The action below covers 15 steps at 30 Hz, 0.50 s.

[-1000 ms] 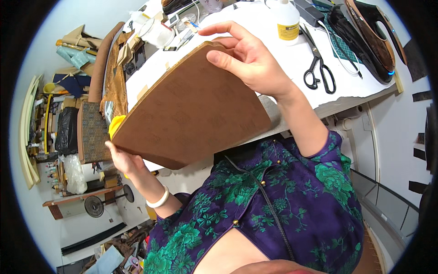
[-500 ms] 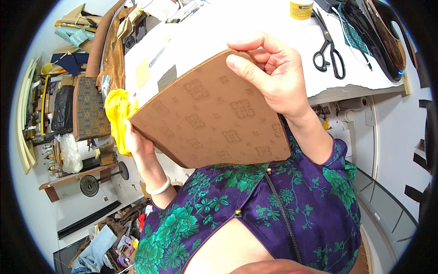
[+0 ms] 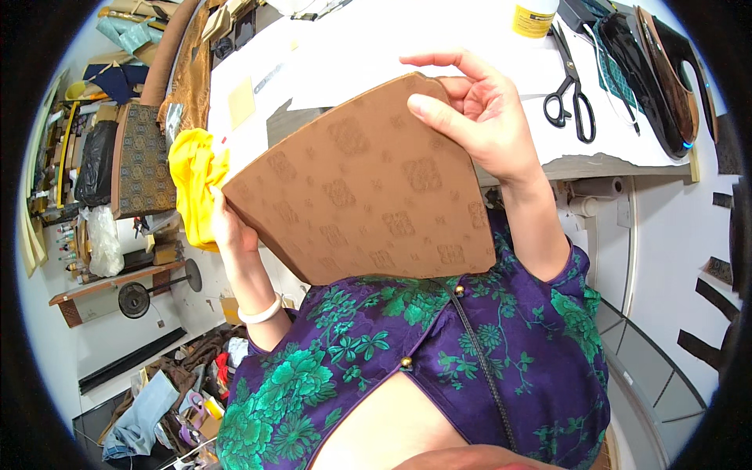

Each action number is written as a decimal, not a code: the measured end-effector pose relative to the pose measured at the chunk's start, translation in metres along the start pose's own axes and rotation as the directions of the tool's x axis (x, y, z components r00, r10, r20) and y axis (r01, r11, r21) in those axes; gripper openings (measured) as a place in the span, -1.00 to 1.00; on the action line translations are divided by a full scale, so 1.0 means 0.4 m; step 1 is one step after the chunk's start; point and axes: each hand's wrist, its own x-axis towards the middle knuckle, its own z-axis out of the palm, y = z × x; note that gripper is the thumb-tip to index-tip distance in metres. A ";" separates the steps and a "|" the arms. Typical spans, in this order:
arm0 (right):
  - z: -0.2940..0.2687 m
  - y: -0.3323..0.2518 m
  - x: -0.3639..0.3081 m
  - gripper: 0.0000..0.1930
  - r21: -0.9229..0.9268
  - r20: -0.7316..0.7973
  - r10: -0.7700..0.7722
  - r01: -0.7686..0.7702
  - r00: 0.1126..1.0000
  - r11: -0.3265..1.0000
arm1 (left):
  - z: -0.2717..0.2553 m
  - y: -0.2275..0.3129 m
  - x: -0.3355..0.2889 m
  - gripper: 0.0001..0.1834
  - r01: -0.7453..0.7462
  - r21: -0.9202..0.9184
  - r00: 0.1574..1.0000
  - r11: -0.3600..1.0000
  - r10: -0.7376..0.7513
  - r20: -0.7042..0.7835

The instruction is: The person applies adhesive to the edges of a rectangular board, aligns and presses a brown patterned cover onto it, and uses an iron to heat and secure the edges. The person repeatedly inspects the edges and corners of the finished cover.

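Note:
A brown leather panel (image 3: pixel 352 204) with embossed square motifs is held up tilted in front of my chest, its lower edge against my purple and green top. My right hand (image 3: pixel 489 117) grips its upper right corner: the thumb lies on the patterned face, some fingers curl behind, and the index finger stretches out past the edge. At the panel's left corner is my left hand (image 3: pixel 231 223), closed on a bunched yellow cloth (image 3: pixel 192 184). Part of the left hand's fingers is hidden by the cloth and panel.
Beyond the panel lies a white-covered table (image 3: pixel 345 43) with black-handled scissors (image 3: pixel 572 94), a white tub with a yellow label (image 3: pixel 534 17) and a steel ruler (image 3: pixel 268 78). Leather rolls (image 3: pixel 166 63) and stacked materials crowd the left. A small fan (image 3: pixel 135 299) stands on a shelf at lower left.
My right index finger has lifted away from the panel's top edge. The panel has tipped slightly. My left hand and the yellow cloth have shifted a little up and left in view.

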 end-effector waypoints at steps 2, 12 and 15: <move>-0.008 0.003 0.003 -0.73 -0.058 0.011 0.035 -0.034 0.999 0.998 | 0.006 -0.002 -0.007 -0.47 -0.011 0.025 1.000 1.000 0.010 0.012; 0.004 0.034 -0.048 -0.74 -0.063 -0.153 -0.027 0.017 0.988 0.998 | -0.068 -0.009 -0.050 -0.54 0.120 -0.178 0.961 0.977 -0.069 0.267; 0.008 0.041 -0.047 -0.76 -0.102 -0.171 -0.048 0.030 0.984 0.994 | -0.063 -0.006 -0.062 -0.55 0.185 -0.217 0.952 0.958 -0.121 0.280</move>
